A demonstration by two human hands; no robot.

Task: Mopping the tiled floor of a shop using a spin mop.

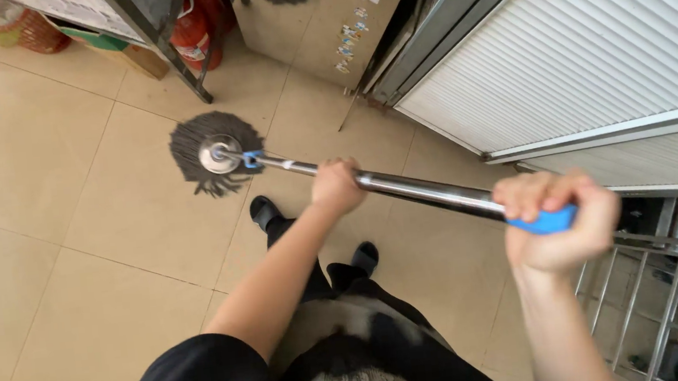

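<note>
At the middle of the floor view, the left hand [336, 186] is wrapped tight around the shiny metal pole [414, 188] of a mop. At 4 o'clock from it, the right hand [556, 222] squeezes the blue grip [545, 222] at the pole's top end. Both hands are closed on the mop, set apart along the pole.

The pole is smooth, round and silver. It slants down toward 10 o'clock to the mop head [216, 153], a round dark bunch of stringy threads with a silver disc in the middle, lying flat on the floor [43, 247].

The floor is made of big, smooth, cream tiles, wide open toward 9 o'clock. At 12 o'clock stand a metal cabinet [312, 17] and a dark frame leg [173, 52] beside a red tank [192, 34]. At 2 o'clock is a white ribbed shutter [591, 29], and at 5 o'clock grey metal bars [668, 290].
</note>
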